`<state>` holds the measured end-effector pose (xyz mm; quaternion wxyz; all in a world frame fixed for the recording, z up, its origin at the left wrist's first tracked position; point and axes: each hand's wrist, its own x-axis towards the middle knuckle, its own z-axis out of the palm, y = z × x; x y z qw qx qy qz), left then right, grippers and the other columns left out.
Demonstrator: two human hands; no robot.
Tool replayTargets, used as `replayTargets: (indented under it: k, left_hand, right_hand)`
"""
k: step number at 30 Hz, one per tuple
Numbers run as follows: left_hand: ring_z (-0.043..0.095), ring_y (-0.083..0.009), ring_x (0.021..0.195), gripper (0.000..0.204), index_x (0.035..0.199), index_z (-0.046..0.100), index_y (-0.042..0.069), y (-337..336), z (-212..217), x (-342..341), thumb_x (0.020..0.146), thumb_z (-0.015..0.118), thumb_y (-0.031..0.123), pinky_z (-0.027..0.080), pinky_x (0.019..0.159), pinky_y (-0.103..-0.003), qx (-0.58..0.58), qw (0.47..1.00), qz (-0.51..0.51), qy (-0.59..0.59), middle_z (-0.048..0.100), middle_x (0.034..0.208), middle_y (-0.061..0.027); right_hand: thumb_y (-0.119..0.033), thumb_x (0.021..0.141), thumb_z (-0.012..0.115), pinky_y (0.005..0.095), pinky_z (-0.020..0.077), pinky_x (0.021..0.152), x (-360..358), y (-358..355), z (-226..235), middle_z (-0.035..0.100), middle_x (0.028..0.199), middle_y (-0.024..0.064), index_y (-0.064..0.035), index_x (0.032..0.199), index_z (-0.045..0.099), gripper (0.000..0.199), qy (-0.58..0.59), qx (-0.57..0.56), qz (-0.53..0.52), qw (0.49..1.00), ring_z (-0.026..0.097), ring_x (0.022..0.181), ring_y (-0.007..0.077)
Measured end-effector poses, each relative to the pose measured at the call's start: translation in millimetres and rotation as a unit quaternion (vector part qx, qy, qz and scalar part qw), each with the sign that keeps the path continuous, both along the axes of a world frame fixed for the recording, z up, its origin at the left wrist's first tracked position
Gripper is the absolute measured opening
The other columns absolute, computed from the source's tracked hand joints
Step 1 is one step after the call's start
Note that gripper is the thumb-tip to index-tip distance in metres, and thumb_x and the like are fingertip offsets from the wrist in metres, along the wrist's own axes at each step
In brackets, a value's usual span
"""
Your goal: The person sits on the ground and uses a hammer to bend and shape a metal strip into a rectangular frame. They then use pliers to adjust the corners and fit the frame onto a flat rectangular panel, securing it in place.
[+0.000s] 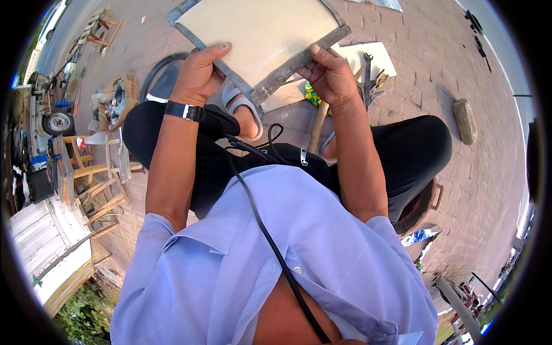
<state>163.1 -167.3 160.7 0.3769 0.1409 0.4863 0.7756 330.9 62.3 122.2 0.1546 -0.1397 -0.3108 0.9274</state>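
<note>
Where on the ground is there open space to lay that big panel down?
The brick paving beyond the right knee, around the lone stone, is bare. Both hands, left hand and right hand, grip the panel. It is crowded by the tools ahead and the wooden stools on the left.

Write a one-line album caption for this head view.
Both hands, left hand and right hand, grip a pale square panel with a grey frame above the brick paving.

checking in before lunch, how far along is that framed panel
Done: the grey frame already runs along both near edges of the pale panel, meeting at a corner. In hand: the left hand and right hand both grip it near that corner. Left: cannot tell; its far edges are cut off, and tools lie on the paving.
</note>
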Motion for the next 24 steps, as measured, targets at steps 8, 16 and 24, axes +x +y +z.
replayTargets:
  k: [8, 16, 24]
  left_hand:
    - [0.066, -0.0240, 0.121, 0.048, 0.139, 0.057, 0.004, 12, 24, 6, 0.097, 0.072, 0.023, 0.054, 0.104, -0.042, 0.099, 0.994, -0.037, -0.024, 0.068, 0.129, -0.0098]
    - [0.069, -0.0214, 0.116, 0.043, 0.138, 0.057, 0.001, 7, 35, 1, 0.101, 0.067, 0.018, 0.055, 0.099, -0.039, 0.094, 0.991, -0.036, 0.093, 0.069, 0.129, -0.0116]
    - [0.066, -0.0081, 0.088, 0.030, 0.122, 0.068, -0.001, 27, 51, 14, 0.099, 0.070, 0.019, 0.051, 0.073, -0.022, 0.034, 0.980, 0.088, 0.177, 0.073, 0.103, -0.0036]
  right_hand:
    - [-0.004, 0.097, 0.066, 0.0403, 0.0638, 0.087, 11, 6, -6, 0.071, 0.110, 0.0155, 0.0047, 0.123, 0.060, 0.028, 0.047, -0.040, -0.031, 0.998, 0.074, 0.098, 0.0275]
    - [-0.004, 0.095, 0.069, 0.0435, 0.0624, 0.090, 13, 15, -4, 0.072, 0.111, 0.0151, 0.0036, 0.127, 0.058, 0.034, 0.080, -0.064, -0.020, 0.995, 0.074, 0.100, 0.0291]
    - [-0.001, 0.095, 0.070, 0.0421, 0.0634, 0.089, 6, 5, 6, 0.072, 0.109, 0.0141, 0.0046, 0.124, 0.059, 0.031, 0.039, -0.025, -0.075, 0.996, 0.073, 0.100, 0.0264]
